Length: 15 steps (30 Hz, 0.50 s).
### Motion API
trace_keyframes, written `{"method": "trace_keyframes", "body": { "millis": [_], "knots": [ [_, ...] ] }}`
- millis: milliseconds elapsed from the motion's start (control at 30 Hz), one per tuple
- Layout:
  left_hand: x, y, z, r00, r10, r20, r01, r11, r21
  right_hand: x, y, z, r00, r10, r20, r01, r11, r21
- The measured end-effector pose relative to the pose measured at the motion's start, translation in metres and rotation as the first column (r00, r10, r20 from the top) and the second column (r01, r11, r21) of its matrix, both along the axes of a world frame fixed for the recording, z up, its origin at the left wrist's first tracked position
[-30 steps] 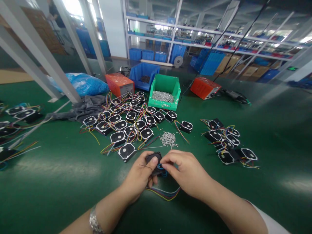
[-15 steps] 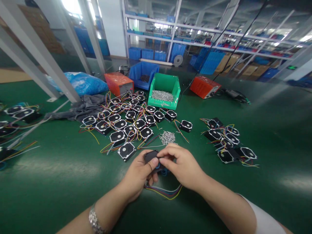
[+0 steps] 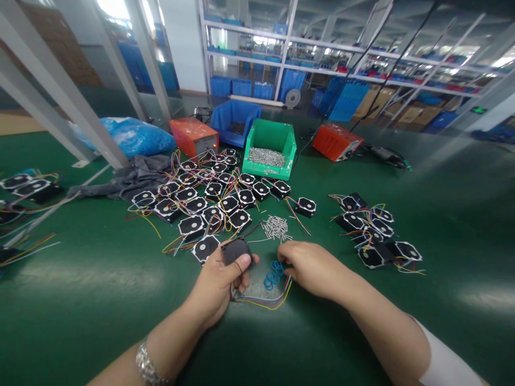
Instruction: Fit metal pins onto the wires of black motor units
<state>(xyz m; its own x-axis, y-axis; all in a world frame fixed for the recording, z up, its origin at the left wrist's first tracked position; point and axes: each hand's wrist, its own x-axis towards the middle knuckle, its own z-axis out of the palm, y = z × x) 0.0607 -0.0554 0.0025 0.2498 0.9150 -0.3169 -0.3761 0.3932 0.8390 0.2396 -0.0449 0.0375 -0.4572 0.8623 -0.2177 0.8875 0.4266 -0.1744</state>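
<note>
A dark, flat-faced motor (image 3: 236, 252) with coloured lead wires rests in my left hand (image 3: 225, 279). The thumb lies across its face and the fingers curl beneath. The wires (image 3: 267, 304) loop from it to the right, their ends reaching close to my right thumb. My right hand (image 3: 309, 268) is low over the green surface, fingers bent together at the right edge of a few blue rings (image 3: 272, 277). Whatever its fingertips hold is too small or hidden to make out. Just beyond lies a loose pile of silver pins (image 3: 276, 228).
Many black motors with white corners and wires (image 3: 212, 214) spread ahead to the left; several more (image 3: 376, 228) sit right. Behind stand a green bin (image 3: 269, 171) of metal pins, a blue bin (image 3: 229, 131) and two orange boxes (image 3: 193, 136) (image 3: 337, 142). A grey cloth (image 3: 132, 177) lies left.
My right hand has left the motor and moved right, down to the blue rings. My left hand has shifted slightly left with the motor, whose dark face is now uncovered.
</note>
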Motion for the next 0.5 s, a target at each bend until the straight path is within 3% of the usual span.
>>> {"method": "trace_keyframes", "body": {
  "millis": [200, 367, 500],
  "knots": [
    [-0.007, 0.000, 0.004, 0.998, -0.027, -0.053, 0.027, 1.000, 0.004, 0.004, 0.007, -0.008, 0.997, -0.066, -0.029, 0.068, 0.995, 0.075],
    [-0.004, 0.001, 0.003, 1.000, -0.008, 0.005, 0.008, 1.000, 0.014, 0.013, 0.023, -0.022, 0.970, -0.238, -0.042, 0.241, 0.944, 0.224],
    [0.000, 0.001, 0.000, 0.999, -0.020, 0.045, 0.019, 1.000, 0.019, 0.012, 0.033, -0.035, 0.962, -0.261, -0.077, 0.272, 0.920, 0.281]
  ]
}}
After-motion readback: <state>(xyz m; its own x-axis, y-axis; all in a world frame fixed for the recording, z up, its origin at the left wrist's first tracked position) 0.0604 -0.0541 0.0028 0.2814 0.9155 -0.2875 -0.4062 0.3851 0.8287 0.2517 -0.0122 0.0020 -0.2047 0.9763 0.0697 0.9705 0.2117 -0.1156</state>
